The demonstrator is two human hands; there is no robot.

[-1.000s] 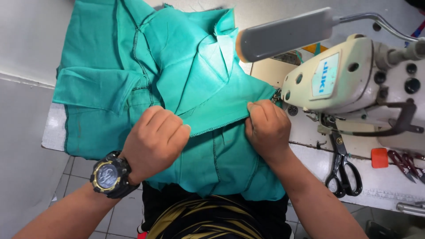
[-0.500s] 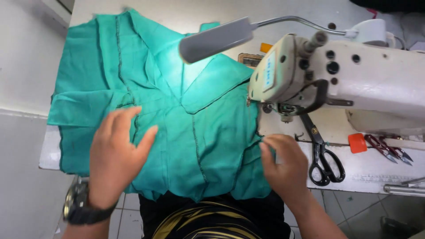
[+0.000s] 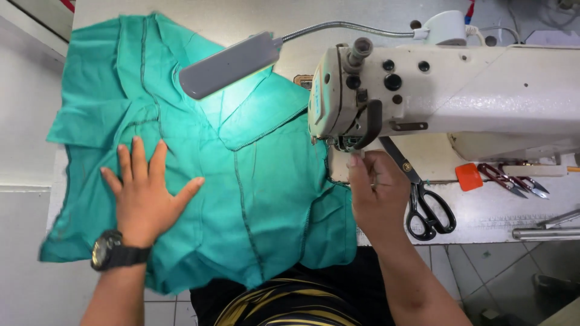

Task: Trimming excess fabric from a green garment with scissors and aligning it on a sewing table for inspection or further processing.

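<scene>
A teal green garment (image 3: 241, 163) with dark stitched seams lies spread over the sewing table, its near edge hanging toward my lap. My left hand (image 3: 145, 193), with a black watch on the wrist, rests flat on the cloth with fingers spread. My right hand (image 3: 377, 193) is at the cloth's right edge, just under the head of the white sewing machine (image 3: 447, 90). Its fingertips reach up by the needle area, and I cannot tell whether they pinch anything.
A grey gooseneck lamp (image 3: 232, 63) hangs over the cloth. Black scissors (image 3: 423, 202) lie right of my right hand. An orange tab (image 3: 469, 177), small red-handled snips (image 3: 510, 180) and a metal bar (image 3: 544, 232) sit further right. Tiled floor shows below the table edge.
Both hands were fists bunching the cloth a second ago. They have let go and moved apart: the left now lies flat on the cloth, the right has gone to the machine head.
</scene>
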